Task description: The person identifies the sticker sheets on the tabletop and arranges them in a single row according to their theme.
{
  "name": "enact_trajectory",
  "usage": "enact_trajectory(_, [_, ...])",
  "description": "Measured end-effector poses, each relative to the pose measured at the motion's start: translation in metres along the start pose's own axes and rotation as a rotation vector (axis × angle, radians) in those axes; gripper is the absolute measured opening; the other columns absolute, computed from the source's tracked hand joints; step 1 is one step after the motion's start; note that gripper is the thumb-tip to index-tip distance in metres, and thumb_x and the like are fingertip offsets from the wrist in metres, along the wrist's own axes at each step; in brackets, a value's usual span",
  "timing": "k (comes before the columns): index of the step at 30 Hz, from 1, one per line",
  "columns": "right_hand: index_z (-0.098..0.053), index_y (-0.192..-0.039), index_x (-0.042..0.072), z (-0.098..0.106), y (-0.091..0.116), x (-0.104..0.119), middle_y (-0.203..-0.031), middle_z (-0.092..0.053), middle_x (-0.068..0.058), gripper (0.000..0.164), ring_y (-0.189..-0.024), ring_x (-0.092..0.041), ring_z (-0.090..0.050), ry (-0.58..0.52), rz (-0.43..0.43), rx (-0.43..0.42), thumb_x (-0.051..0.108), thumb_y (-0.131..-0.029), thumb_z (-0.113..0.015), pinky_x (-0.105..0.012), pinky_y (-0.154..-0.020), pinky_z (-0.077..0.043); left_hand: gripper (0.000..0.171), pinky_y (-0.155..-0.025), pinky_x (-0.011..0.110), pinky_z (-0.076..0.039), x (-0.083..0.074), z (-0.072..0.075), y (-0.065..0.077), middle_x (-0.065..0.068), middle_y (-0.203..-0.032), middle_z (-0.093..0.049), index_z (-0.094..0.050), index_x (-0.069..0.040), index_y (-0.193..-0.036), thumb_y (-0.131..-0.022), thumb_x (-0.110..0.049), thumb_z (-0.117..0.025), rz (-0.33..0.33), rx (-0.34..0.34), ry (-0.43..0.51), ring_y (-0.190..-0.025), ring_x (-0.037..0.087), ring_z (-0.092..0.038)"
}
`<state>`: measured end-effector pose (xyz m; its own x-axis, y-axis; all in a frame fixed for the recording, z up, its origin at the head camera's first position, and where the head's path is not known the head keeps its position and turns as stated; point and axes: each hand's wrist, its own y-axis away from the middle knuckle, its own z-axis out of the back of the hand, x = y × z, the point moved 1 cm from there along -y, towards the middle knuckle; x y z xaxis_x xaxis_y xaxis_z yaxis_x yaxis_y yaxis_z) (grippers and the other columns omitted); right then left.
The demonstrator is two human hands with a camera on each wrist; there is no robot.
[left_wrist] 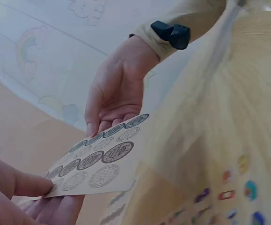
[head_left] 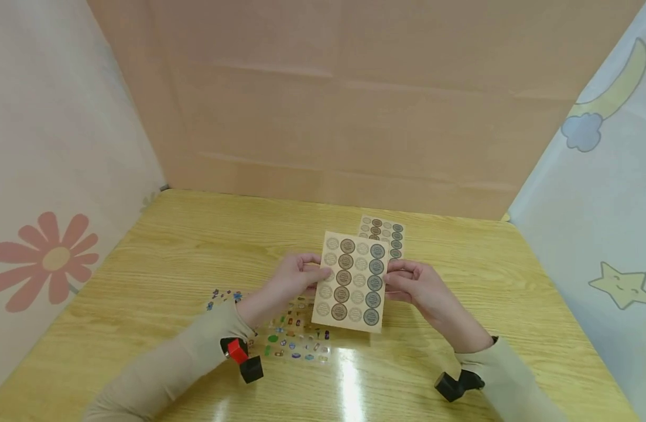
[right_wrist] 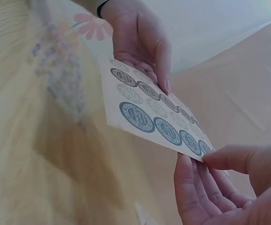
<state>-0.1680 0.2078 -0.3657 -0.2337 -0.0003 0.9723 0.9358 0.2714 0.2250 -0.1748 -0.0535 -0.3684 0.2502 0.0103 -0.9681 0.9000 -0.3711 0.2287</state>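
Note:
A cream sticker sheet [head_left: 352, 282] with columns of round seal-like stickers is held up over the table between both hands. The left hand [head_left: 296, 276] pinches its left edge, thumb on the printed face and fingers behind. At the right edge, the right hand [head_left: 420, 287] pinches it between thumb and fingers, as the right wrist view also shows. Behind it on the table lies a second sheet [head_left: 398, 241] of similar round stickers, partly covered from view. Below the left hand is a clear sheet [head_left: 296, 346] of small colourful stickers, partly hidden by the left forearm and the held sheet.
The wooden table [head_left: 196, 234] has a tan backdrop [head_left: 323, 105] at its far edge. Pale printed curtains hang at both sides, with a red flower [head_left: 54, 261] on the left and a yellow star [head_left: 620, 284] on the right.

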Motion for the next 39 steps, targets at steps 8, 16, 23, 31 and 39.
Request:
enact_trajectory(8, [-0.053, -0.111, -0.014, 0.014, 0.013, -0.028, -0.09, -0.069, -0.01, 0.026, -0.079, -0.021, -0.068, 0.077, -0.107, -0.025, 0.001, -0.091, -0.062, -0.035, -0.074, -0.059, 0.022, -0.073, 0.035, -0.059, 0.026, -0.011, 0.005, 0.017, -0.092, -0.07, -0.059, 0.006, -0.11, -0.09, 0.0, -0.063, 0.134, 0.038, -0.021, -0.08, 0.025, -0.069])
enact_trajectory(16, [-0.051, -0.114, -0.015, 0.019, 0.019, -0.041, -0.091, -0.069, -0.012, 0.031, -0.081, -0.023, -0.068, 0.086, -0.154, -0.013, 0.005, -0.092, -0.062, -0.037, -0.074, -0.059, 0.029, -0.074, 0.037, -0.059, 0.031, -0.014, 0.011, 0.017, -0.094, -0.069, -0.053, 0.008, -0.118, -0.091, 0.001, -0.06, 0.164, 0.073, 0.02, -0.082, 0.029, -0.069])
enact_trajectory(23, [-0.05, -0.115, -0.015, 0.023, 0.019, -0.048, -0.091, -0.068, -0.012, 0.034, -0.081, -0.024, -0.068, 0.098, -0.174, -0.023, 0.006, -0.091, -0.062, -0.038, -0.074, -0.059, 0.028, -0.076, 0.039, -0.058, 0.039, -0.014, 0.011, 0.021, -0.094, -0.066, -0.053, 0.008, -0.118, -0.092, -0.002, -0.058, 0.164, 0.09, 0.058, -0.08, 0.028, -0.068])
enact_trajectory(31, [-0.048, -0.118, -0.015, 0.026, 0.019, -0.051, -0.093, -0.068, -0.013, 0.034, -0.083, -0.025, -0.068, 0.098, -0.162, -0.013, 0.003, -0.092, -0.061, -0.039, -0.074, -0.059, 0.031, -0.078, 0.037, -0.058, 0.04, -0.017, 0.012, 0.022, -0.097, -0.065, -0.054, 0.01, -0.12, -0.092, -0.004, -0.058, 0.189, 0.093, 0.07, -0.083, 0.028, -0.067])
enact_trajectory(39, [-0.043, -0.126, -0.018, 0.029, 0.023, -0.049, -0.099, -0.067, -0.017, 0.04, -0.086, -0.025, -0.067, 0.104, -0.164, 0.012, 0.005, -0.095, -0.054, -0.038, -0.078, -0.058, 0.03, -0.079, 0.039, -0.057, 0.036, -0.021, 0.015, 0.023, -0.101, -0.065, -0.061, 0.01, -0.112, -0.091, -0.012, -0.055, 0.217, 0.132, 0.068, -0.084, 0.027, -0.067])
